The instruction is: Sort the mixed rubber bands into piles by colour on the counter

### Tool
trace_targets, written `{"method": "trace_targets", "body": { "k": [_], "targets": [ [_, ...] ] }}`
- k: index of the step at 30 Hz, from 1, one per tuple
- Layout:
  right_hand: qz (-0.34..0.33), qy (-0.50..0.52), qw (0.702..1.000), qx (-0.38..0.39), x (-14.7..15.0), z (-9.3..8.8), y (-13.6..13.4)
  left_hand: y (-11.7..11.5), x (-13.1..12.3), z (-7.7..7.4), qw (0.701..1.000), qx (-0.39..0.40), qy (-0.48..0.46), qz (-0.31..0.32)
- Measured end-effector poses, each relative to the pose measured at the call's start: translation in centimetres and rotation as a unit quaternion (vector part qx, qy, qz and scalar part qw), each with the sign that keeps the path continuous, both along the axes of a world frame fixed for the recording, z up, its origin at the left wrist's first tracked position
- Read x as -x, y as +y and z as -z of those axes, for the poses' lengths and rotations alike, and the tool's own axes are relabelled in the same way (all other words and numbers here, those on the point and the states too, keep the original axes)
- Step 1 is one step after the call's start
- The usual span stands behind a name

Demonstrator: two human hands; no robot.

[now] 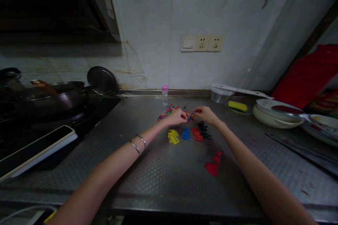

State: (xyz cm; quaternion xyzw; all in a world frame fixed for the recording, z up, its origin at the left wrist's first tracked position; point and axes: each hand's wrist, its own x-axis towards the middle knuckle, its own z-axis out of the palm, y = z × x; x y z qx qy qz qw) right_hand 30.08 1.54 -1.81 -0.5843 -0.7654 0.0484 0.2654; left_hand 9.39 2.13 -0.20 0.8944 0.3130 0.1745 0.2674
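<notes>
A pile of small multicoloured pieces (164, 113) lies on the metal counter (148, 172). Over its right part, my left hand (179, 116) is closed with bent fingers; anything between them is too small to make out. My right hand (204, 113) pinches at the pile's right edge, its fingertips at small dark bits I cannot tell apart. Nearer to me lie separate heaps: yellow (173, 136), blue (186, 134), red (197, 134) and black (204, 130). A red cut-out shape (213, 165) rests in front of them. Behind the pile stands a clear bottle with a pink cap (165, 88).
At the left are a pan (55, 102), a round lid (102, 81) and a white-edged device (39, 151). Along the right stand a clear cup (221, 95), a yellow sponge (237, 106), stacked bowls (274, 120) and a long dark blade-like object (298, 152).
</notes>
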Motion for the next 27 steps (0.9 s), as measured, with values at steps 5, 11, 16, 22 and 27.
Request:
{"method": "trace_targets", "body": {
  "k": [5,11,16,22,27],
  "targets": [
    [0.058,0.002,0.998,0.007,-1.7,0.7,0.3,-0.3,-4.7,0.4,0.998,-0.048,0.038,-0.011],
    [0.088,0.008,0.996,0.014,-2.6,1.3,0.4,-0.7,-6.2,0.8,0.995,-0.065,0.072,-0.002],
    [0.069,0.002,0.998,0.01,-2.2,1.2,0.3,-0.6,-3.8,0.2,0.999,-0.045,0.01,0.022],
    [-0.033,-0.005,0.999,0.009,0.1,0.4,-0.3,0.4,2.4,-0.7,0.998,0.005,-0.064,-0.027],
    [-0.106,0.0,0.994,0.004,2.1,-0.2,-1.1,1.5,7.9,-0.8,0.992,0.006,-0.058,-0.114]
  ]
}}
